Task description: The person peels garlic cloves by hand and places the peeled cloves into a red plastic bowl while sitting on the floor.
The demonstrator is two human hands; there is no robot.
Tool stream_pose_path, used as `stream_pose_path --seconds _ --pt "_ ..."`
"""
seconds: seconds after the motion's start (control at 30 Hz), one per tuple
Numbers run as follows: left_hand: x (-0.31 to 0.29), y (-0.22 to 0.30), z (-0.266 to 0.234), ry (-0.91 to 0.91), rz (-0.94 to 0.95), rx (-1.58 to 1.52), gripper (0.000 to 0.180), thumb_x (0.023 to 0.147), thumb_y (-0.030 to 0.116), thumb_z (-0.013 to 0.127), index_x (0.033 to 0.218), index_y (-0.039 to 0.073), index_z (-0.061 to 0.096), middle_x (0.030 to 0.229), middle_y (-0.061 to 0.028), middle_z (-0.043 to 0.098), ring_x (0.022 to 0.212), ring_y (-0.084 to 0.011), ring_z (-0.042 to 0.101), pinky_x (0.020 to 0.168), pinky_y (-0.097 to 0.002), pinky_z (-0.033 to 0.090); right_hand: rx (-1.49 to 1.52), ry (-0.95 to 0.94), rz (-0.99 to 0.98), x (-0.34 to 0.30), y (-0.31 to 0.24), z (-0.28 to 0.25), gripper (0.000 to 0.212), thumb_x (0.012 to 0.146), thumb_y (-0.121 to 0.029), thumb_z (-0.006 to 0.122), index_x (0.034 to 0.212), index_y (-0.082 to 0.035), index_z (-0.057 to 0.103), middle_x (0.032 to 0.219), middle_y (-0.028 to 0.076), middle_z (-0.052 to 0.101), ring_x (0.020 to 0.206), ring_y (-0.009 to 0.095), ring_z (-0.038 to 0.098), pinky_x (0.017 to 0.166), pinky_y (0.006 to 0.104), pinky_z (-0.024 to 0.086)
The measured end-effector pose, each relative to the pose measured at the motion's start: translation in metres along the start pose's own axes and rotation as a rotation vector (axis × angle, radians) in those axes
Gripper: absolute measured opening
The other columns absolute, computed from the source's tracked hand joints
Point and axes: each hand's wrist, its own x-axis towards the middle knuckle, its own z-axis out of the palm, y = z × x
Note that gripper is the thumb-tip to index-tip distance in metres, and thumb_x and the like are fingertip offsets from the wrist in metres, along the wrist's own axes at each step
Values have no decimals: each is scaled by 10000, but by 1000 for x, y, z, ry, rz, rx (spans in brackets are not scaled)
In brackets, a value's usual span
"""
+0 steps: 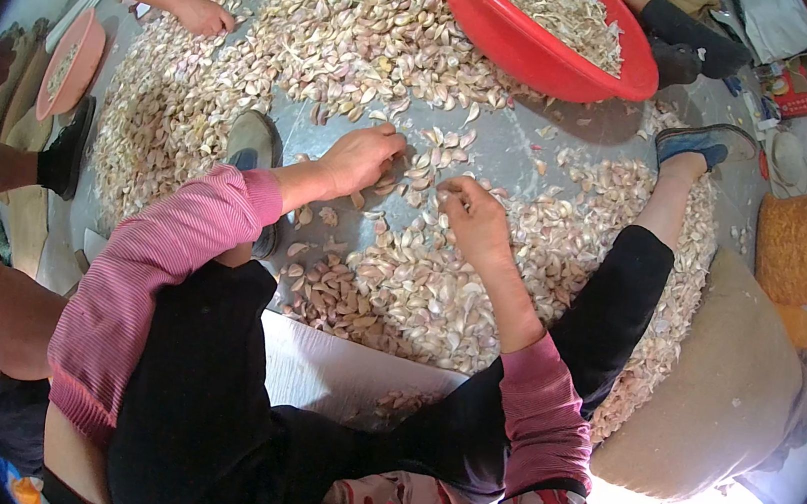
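Both hands are down in the garlic cloves [420,284] heaped on the floor between the legs: left hand [360,158] curled over a few, right hand [473,215] pinching one. Loose skins could slip and scatter cloves toward the far red basin [510,43].

Pale cream and pinkish papery garlic cloves [438,297]; grey smooth floor [507,149]; red round plastic basin [539,47]; pink ribbed knit sleeves [149,271]; black cloth trousers [204,399]; tan bulging fabric sack [729,393].

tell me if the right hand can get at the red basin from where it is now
Probably yes, with a stretch. The right hand rests on garlic cloves, and the red basin lies straight ahead across open floor with only scattered cloves between; nothing blocks the way.
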Motion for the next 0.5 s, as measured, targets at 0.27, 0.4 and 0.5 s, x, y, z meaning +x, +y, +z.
stream_pose_path --seconds 0.27,0.4,0.5 --pt "-15 51 -24 -214 -258 -1123 165 836 -89 567 980 -13 587 806 -36 589 663 -129 640 602 -265 545 518 -64 137 -10 -16 5 251 875 -23 583 1119 28 610 930 74 697 817 115 649 721 253 517" --pt "-20 73 -33 -185 -247 -1121 180 840 -64 581 1010 -8 579 803 -26 595 687 -113 640 625 -259 546 606 -60 155 -19 -25 5 256 873 -16 579 1124 23 612 901 53 678 798 84 624 690 231 498" --pt "-22 84 -41 -152 -225 -988 184 826 -27 616 1004 14 597 829 -15 618 727 -100 639 640 -258 527 641 -63 149 -26 -32 -1 232 872 -27 579 1096 22 615 887 44 672 787 76 605 679 230 488"
